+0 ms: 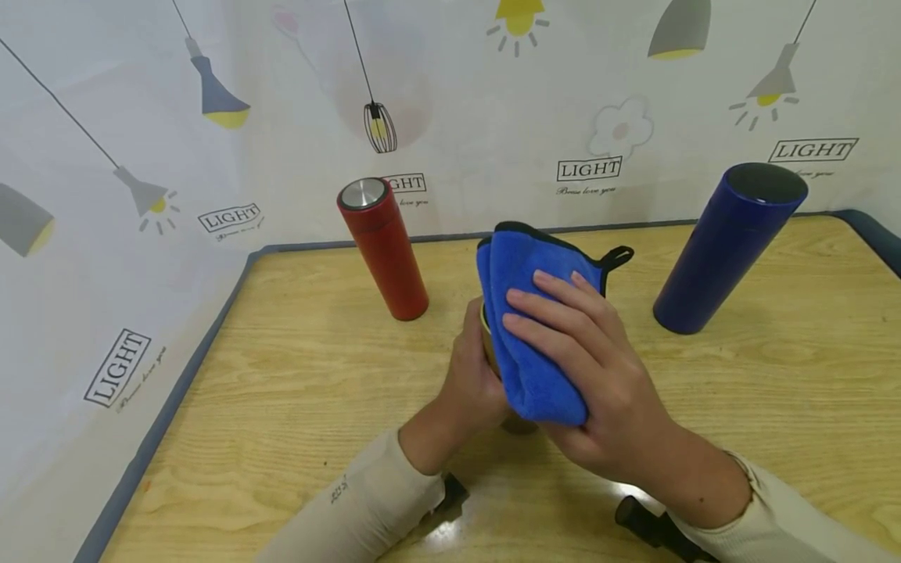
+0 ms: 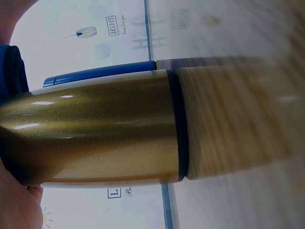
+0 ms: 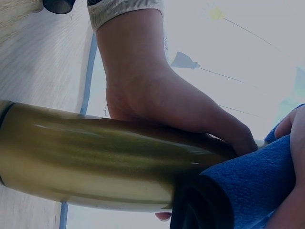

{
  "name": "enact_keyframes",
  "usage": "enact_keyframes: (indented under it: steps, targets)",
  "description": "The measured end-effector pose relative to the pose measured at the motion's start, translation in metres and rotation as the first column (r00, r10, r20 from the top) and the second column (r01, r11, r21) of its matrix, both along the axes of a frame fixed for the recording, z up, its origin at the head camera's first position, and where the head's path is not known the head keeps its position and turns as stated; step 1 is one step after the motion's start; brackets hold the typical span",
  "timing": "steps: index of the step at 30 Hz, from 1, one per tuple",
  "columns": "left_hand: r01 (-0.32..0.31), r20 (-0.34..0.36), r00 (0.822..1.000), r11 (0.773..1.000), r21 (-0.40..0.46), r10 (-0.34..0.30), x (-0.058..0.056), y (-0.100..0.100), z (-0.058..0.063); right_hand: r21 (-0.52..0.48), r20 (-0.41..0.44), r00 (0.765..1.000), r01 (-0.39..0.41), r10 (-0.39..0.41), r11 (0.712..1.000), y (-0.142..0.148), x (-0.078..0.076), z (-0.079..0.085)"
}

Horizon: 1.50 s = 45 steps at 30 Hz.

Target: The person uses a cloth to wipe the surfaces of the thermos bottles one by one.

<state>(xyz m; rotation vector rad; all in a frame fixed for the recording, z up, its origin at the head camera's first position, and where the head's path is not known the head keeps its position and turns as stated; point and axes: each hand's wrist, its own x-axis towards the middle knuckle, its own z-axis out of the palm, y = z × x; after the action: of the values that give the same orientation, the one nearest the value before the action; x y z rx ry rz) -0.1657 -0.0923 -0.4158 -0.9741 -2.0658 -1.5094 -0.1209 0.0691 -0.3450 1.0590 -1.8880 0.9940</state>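
In the head view, most of the gold flask is hidden behind the hands; only a sliver shows at the center of the frame, with a bit of its lower end beneath. The left wrist view lays bare far more: the gold flask [image 2: 95, 133] stretches from the left edge to the middle, glossy, ending in a dark band [image 2: 178, 126]. Whether that end touches the counter [image 1: 281, 391] is hard to tell.

The left hand [image 1: 472, 375] grips the gold flask. From the head only its back and wrist appear, while the right wrist view has its thumb lying along the top of the flask and a fingertip showing below. The right hand [image 1: 608, 383] holds a folded blue cloth [image 1: 535, 379] against the flask, fingers spread across it, as the head view makes clear; the right wrist view catches just parts of this hand at the right edge. The cloth's black loop [image 1: 619, 256] shows in the head view alone.

So does the red flask [image 1: 385, 250], upright left of center. The blue flask [image 1: 728, 250] stands at right there, and the left wrist view shows a strip of it above the gold one.
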Motion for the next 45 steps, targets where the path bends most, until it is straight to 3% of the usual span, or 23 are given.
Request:
enact_keyframes:
  steps: [45]
  targets:
    - [-0.001,0.005,1.000,1.000,-0.006,0.001,-0.0001,-0.0013,0.0011,-0.029,-0.019,1.000,0.003,-0.004,1.000,-0.0015,-0.0020,-0.0022]
